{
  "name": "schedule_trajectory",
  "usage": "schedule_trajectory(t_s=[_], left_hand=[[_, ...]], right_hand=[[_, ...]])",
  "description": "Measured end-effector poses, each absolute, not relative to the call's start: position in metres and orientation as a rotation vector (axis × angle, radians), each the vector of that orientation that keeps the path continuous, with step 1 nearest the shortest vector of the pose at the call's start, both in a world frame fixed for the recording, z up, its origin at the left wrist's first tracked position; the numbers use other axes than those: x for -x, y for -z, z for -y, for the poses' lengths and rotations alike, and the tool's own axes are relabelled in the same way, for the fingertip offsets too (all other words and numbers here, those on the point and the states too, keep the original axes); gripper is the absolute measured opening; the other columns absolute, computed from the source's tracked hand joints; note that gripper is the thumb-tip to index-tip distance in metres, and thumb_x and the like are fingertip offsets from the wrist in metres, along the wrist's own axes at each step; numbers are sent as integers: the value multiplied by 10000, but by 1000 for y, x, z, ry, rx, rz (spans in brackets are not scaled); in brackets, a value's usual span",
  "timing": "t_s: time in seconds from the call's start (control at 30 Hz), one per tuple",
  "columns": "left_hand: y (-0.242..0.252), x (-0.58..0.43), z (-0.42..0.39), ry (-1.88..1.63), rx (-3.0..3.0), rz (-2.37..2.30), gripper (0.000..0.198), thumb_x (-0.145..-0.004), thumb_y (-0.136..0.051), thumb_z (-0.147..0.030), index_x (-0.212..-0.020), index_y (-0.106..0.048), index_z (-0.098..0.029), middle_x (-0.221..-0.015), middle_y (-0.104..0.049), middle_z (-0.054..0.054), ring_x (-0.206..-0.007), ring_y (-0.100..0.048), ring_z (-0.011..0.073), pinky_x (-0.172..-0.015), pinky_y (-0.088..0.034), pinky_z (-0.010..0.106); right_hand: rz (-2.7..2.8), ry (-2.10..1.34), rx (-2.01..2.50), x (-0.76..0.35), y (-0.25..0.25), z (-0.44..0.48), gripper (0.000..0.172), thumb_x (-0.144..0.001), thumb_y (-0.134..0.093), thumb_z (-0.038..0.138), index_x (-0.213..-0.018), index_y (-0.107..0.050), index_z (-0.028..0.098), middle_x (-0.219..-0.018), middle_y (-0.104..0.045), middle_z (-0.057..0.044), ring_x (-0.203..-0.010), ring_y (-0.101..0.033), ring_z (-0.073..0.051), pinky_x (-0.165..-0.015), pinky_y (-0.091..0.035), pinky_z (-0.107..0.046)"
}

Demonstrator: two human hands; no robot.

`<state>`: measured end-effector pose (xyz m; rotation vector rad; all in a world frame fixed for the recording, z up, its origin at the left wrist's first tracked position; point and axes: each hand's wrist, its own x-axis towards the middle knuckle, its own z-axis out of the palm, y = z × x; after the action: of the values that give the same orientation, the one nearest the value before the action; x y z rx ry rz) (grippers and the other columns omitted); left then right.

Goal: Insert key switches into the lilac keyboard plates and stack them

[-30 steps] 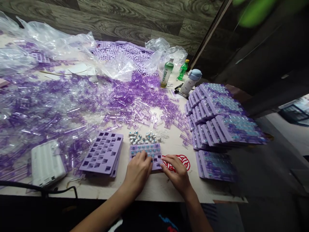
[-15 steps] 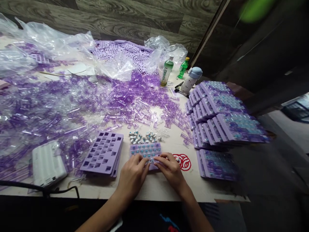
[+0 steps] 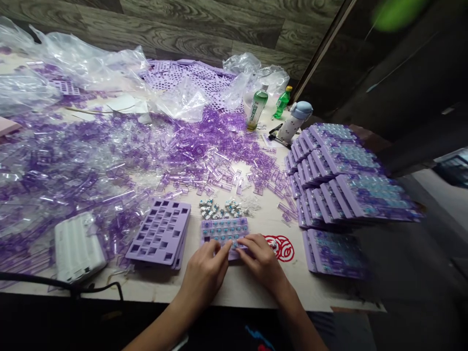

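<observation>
A small purple keyboard plate (image 3: 224, 225) lies flat at the table's front, with rows of blue-topped switches in its openings. My left hand (image 3: 209, 265) rests on its near left part, fingers bent against the plate, thumb tip near the middle of the near rows. My right hand (image 3: 262, 258) is at the near right part, its thumb and index finger close together; whatever they pinch is too small to make out. The hands' fingertips almost meet over the plate and hide its near rows. Just behind it, loose switches (image 3: 209, 208) lie in a small heap.
Left of my hands are stacked bare purple plates (image 3: 158, 234) and a white battery-like case (image 3: 78, 246). Clear purple plastic pieces (image 3: 120, 146) spread behind. Filled plates (image 3: 351, 195) are stacked at right, below a tumbler (image 3: 292, 122) and green bottles (image 3: 257, 108). A black cable (image 3: 36, 280) crosses front left.
My left thumb and index finger have shifted right over the plate, closer to the right fingertips. My right hand has barely moved. The whole view has slid slightly.
</observation>
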<state>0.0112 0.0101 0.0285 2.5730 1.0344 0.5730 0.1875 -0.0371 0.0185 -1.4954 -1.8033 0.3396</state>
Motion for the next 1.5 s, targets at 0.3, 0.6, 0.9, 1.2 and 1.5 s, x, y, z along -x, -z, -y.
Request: schedule_trajectory(t_s=[0.3,0.6,0.9,1.2,1.5], left_hand=[[-25,-12,-11,-590,-2597,-1044,283,-853,-461,-156,-1112,-567,-199,-800,-531,43,-696,-526,166,-603,-442,271],[-27,-14,-11,-563,-2680,-988,239,-816,-534,-145,-1025,-603,-241,-818,-529,41,-678,-519,172,-577,-437,271],[-35,-18,-13,-341,-2784,-994,257,-808,-540,-112,-1036,-587,-221,-870,-540,55,-707,-534,190,-605,-466,301],[-36,-22,-13,-498,-2788,-998,167,-835,-491,-127,-923,-608,-207,-809,-538,39,-655,-513,168,-579,-429,274],[-32,-39,-20,-522,-2712,-1119,92,-827,-536,-197,-801,-624,-211,-803,-544,31,-675,-516,170,-588,-398,278]], right_hand=[[1830,-393,1483,-189,-14,34,143,-899,-489,191,-1019,-568,188,-892,-590,-72,-847,-548,-216,-738,-481,-364],[1694,-444,1539,-200,-20,38,139,-881,-533,205,-1008,-588,199,-901,-600,-67,-863,-556,-214,-738,-478,-349],[1642,-404,1583,-209,-27,43,128,-867,-551,185,-988,-594,190,-901,-602,-63,-874,-559,-212,-759,-471,-350],[1607,-459,1537,-201,-27,41,143,-850,-574,159,-986,-595,197,-906,-598,-54,-871,-554,-204,-750,-462,-332],[1526,-434,1535,-201,-17,40,148,-846,-584,167,-990,-607,194,-900,-600,-55,-861,-559,-199,-748,-463,-324]])
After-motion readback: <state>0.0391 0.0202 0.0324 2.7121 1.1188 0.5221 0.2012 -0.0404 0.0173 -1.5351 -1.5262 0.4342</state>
